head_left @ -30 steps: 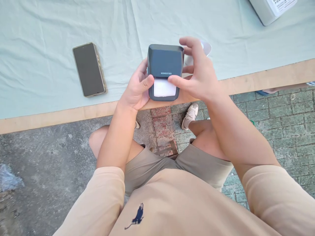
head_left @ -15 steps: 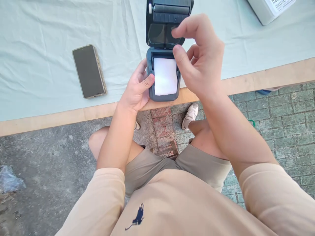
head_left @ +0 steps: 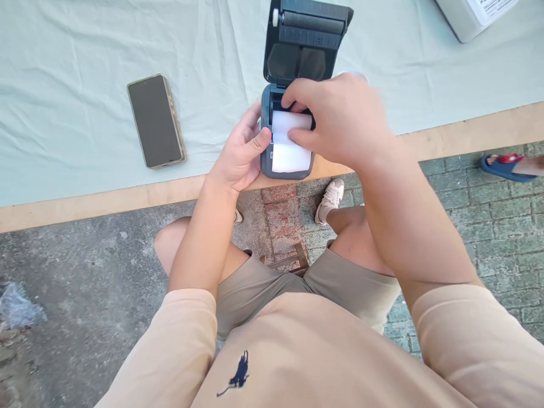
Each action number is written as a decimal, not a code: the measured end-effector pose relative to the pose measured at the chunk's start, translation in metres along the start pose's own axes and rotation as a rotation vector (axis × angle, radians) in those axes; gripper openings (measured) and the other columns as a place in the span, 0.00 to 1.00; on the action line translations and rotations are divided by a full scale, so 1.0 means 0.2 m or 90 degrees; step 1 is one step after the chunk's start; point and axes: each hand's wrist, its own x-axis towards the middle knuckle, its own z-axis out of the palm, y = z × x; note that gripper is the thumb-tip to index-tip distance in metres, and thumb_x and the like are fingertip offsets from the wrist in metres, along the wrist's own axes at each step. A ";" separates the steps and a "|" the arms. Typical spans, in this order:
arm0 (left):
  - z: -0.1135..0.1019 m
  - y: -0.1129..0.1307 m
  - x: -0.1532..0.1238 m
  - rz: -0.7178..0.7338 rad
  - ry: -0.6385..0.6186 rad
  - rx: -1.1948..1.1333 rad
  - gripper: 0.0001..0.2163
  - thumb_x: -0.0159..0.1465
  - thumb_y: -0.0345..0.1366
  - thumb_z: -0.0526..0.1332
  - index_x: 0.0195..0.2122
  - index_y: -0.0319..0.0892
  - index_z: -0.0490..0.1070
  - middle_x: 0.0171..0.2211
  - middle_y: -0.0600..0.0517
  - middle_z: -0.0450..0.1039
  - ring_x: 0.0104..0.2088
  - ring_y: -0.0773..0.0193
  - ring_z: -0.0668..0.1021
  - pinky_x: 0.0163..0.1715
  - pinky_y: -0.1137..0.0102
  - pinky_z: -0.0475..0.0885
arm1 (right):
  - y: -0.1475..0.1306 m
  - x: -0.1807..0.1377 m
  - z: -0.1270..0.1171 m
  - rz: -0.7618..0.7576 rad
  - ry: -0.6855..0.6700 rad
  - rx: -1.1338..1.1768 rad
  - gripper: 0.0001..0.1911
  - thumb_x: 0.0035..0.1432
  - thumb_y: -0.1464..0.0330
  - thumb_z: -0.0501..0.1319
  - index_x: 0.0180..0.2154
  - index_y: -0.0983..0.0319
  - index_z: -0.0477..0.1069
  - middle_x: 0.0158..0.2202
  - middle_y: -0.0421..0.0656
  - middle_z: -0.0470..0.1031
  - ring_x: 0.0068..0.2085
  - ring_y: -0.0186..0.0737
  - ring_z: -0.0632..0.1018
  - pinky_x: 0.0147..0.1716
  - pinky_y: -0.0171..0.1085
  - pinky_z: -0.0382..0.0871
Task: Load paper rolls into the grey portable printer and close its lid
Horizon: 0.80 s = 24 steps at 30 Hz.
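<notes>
A: Got what near grip?
B: Wood-edged tbl [head_left: 85, 203], spread w/ wrinkled pale cloth [head_left: 212, 62].
A: On it?
B: Phone [head_left: 155, 122], flat, L of grip; white container [head_left: 471, 20], partly in view, well off to R & beyond.
A: And lower?
B: Concrete floor [head_left: 106, 260] below-L of grip w/ crumpled clear plastic [head_left: 19, 306]; brick paving [head_left: 505, 232] below-R w/ blue sandal [head_left: 508, 169].

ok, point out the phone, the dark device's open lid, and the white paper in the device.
Phone [head_left: 155, 120]: head view, middle of its dark screen.
Open lid [head_left: 307, 45]: head view, near the middle of its inner face.
White paper [head_left: 290, 157]: head view, its lower part.
</notes>
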 end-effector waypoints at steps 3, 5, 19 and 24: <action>-0.01 -0.01 0.00 -0.004 0.035 -0.012 0.23 0.62 0.50 0.72 0.55 0.48 0.73 0.55 0.50 0.77 0.70 0.44 0.70 0.66 0.54 0.72 | -0.03 -0.03 -0.06 -0.029 0.018 0.091 0.18 0.49 0.70 0.66 0.44 0.50 0.74 0.41 0.41 0.84 0.40 0.59 0.81 0.36 0.55 0.76; -0.01 -0.02 0.01 0.017 0.046 -0.032 0.20 0.64 0.47 0.70 0.54 0.47 0.73 0.52 0.51 0.78 0.70 0.45 0.70 0.68 0.54 0.70 | -0.02 -0.06 -0.09 -0.053 0.085 0.286 0.17 0.49 0.70 0.67 0.43 0.51 0.74 0.43 0.39 0.83 0.41 0.50 0.81 0.32 0.46 0.73; -0.03 -0.01 0.02 0.021 -0.007 -0.037 0.15 0.66 0.43 0.69 0.53 0.50 0.75 0.52 0.54 0.80 0.72 0.48 0.66 0.73 0.51 0.65 | 0.44 -0.11 -0.01 0.360 0.443 0.802 0.17 0.43 0.65 0.60 0.38 0.52 0.64 0.35 0.39 0.69 0.28 0.36 0.67 0.26 0.38 0.63; -0.02 0.01 0.02 0.002 0.038 -0.010 0.21 0.62 0.48 0.73 0.53 0.50 0.74 0.54 0.53 0.79 0.76 0.46 0.59 0.73 0.51 0.63 | 0.57 -0.15 0.07 0.179 0.428 0.416 0.19 0.46 0.76 0.61 0.40 0.54 0.62 0.40 0.43 0.70 0.39 0.40 0.72 0.42 0.43 0.66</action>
